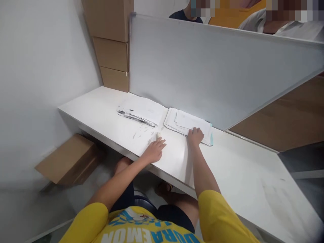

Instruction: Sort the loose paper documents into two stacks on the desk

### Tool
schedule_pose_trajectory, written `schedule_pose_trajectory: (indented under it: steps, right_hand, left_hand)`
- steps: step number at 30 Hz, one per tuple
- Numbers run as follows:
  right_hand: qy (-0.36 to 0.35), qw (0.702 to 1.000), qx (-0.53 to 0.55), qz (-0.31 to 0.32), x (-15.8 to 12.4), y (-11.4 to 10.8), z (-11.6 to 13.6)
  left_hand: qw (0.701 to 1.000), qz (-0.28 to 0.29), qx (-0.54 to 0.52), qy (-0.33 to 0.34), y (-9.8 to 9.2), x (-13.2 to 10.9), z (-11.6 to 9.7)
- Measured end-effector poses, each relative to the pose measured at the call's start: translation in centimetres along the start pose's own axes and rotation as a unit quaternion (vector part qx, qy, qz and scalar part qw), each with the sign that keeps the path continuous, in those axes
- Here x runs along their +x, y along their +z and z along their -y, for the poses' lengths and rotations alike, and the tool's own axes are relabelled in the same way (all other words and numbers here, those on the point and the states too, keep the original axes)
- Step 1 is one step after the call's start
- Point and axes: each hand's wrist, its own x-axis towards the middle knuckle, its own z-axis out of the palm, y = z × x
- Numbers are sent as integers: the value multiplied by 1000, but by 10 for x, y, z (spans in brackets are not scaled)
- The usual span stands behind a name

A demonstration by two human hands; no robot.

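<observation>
My left hand (154,151) is low over the white table, its fingers bent around a small pale block (158,135) that sticks out past the fingertips. What the block is, I cannot make out. Dark smudges (141,131) mark the tabletop just left of it. My right hand (195,136) rests on the front part of a stack of white papers (190,120), fingers laid on the top sheets. A pale green edge shows at that stack's right end. Left of it lies a thicker stack of papers (141,108) with black-stained front edges.
A grey-white partition (202,71) rises behind the papers. Cardboard boxes (111,50) are piled at the table's back left, and another cardboard box (68,157) is below, left of the table (240,168). Beyond the partition, other people are partly visible. Faint stains mark the table's right end.
</observation>
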Motion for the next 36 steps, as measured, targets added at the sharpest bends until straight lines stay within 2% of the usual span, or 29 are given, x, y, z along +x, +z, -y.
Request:
schedule_pose_trajectory:
  steps: [4,7,9,11,13,14,16,18,20,22,24,26,28,32,34,36]
  right_hand:
    - [35,995,79,-40,-36,-7,3]
    - [53,994,94,-28,-75,-19,2]
    - [71,994,82,19,-98,-26,3]
    - [80,992,58,84,-113,-32,8]
    - [82,987,35,133,-120,-36,14]
    - [84,985,27,147,-121,-38,17]
    - [88,983,18,160,-120,-41,23]
    - [91,982,16,164,-118,-43,26]
    - [98,981,18,165,-116,-45,29]
    - [103,980,18,167,-115,-46,31]
    - [105,980,15,171,-114,-47,33]
    - [107,979,9,172,-113,-49,35]
    - [109,979,4,174,-111,-50,36]
    - [114,976,6,185,-109,-53,38]
    - [119,975,10,185,-108,-53,38]
    - [119,976,14,182,-108,-52,37]
  left_hand:
    - [1000,1,4,8,1,0,4]
    - [999,-22,12,26,7,-3,4]
    - [995,-48,24,81,12,-8,1]
    - [982,-62,32,178,11,-10,2]
    - [964,-59,39,256,3,-1,11]
    - [962,-56,47,263,-5,9,20]
    - [975,-52,75,203,-26,38,48]
    - [990,-44,115,65,-48,71,82]
    - [988,13,149,-32,-62,98,114]
    - [979,80,180,-54,-66,112,135]
    - [974,100,201,-22,-59,115,141]
    - [975,83,207,19,-48,116,137]
    - [977,61,204,33,-39,123,130]
    - [982,0,190,8,-44,161,127]
    - [983,-29,181,-20,-51,179,134]
    - [981,-49,175,-63,-54,187,143]
